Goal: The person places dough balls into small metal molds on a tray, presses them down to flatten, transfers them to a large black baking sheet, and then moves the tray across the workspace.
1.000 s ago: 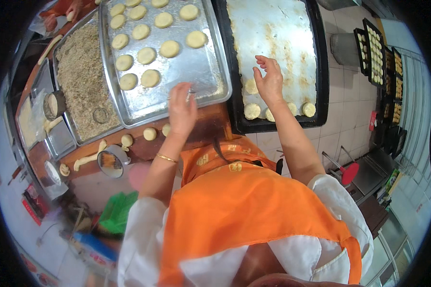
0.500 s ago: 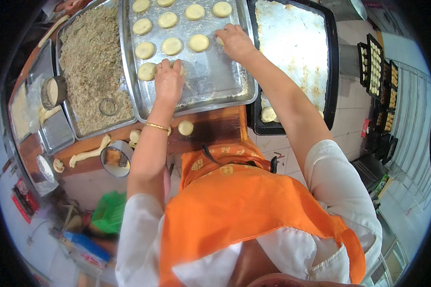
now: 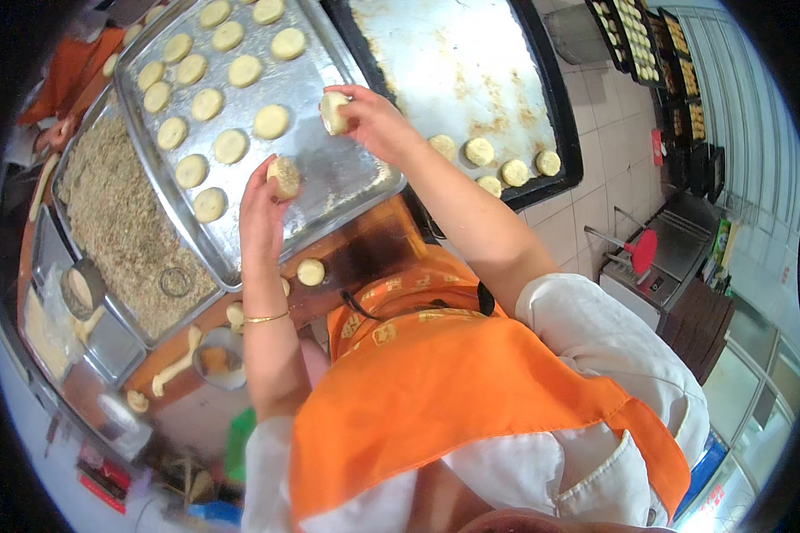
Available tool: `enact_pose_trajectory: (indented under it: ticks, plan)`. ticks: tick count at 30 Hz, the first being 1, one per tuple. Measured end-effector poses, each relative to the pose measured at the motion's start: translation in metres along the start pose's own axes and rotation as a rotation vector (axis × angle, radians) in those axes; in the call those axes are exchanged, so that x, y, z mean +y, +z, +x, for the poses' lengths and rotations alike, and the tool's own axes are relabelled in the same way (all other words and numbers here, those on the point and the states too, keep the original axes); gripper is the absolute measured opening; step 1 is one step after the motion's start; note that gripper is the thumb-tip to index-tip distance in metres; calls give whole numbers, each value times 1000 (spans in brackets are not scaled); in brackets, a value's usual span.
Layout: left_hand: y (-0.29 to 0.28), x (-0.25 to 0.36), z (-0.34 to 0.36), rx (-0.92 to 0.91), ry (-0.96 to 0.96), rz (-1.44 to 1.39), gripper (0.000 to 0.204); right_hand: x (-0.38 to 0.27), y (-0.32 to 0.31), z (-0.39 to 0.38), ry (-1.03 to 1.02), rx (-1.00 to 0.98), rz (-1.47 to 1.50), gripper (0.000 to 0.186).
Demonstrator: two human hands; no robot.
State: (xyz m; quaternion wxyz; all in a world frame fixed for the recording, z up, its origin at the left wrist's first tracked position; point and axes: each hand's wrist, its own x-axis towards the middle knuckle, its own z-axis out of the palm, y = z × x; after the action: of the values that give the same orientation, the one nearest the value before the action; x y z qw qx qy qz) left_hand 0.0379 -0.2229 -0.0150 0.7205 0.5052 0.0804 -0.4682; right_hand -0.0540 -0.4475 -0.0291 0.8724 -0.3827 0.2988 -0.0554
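My left hand (image 3: 263, 202) is closed on a pale dough round (image 3: 284, 177), its speckled underside showing, above the metal tray's lower middle. My right hand (image 3: 373, 120) grips another dough round (image 3: 334, 112) on edge near the same tray's right side. The silver tray (image 3: 324, 204) carries several flat dough rounds (image 3: 271, 121). To its right, a black-rimmed baking sheet (image 3: 436, 53) holds several rounds (image 3: 479, 150) along its lower part. Left of the silver tray lies a tray of crumbly mixture (image 3: 124, 213).
A co-worker's hand (image 3: 58, 135) is at upper left. A wooden counter edge (image 3: 391, 226) carries loose dough pieces (image 3: 310, 271), a dough strip (image 3: 173, 369) and a brush pot (image 3: 218, 360). Racks of filled trays (image 3: 676, 58) and a red stool (image 3: 642, 250) stand right.
Both hands have taken hold of dough rounds that lay on the silver tray and lifted them, the left turning its round over. The view has swung, shifting the trays.
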Motion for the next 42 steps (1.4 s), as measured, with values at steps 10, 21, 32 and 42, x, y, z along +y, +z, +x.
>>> enact_pose_trajectory:
  ticks: [10, 21, 32, 42]
  plan:
    - [187, -124, 43, -291, 49, 577, 36, -96, -191, -127, -99, 494, -745, 47]
    - [304, -231, 93, -143, 178, 1157, 38, -89, -336, -153, -37, 657, -942, 44]
    - [282, -228, 90, -251, 591, 1438, 62, -90, -304, -159, -325, 700, -1391, 47]
    - [250, -231, 78, -380, 559, 1624, 61, -89, -269, -169, -463, 710, -1318, 45]
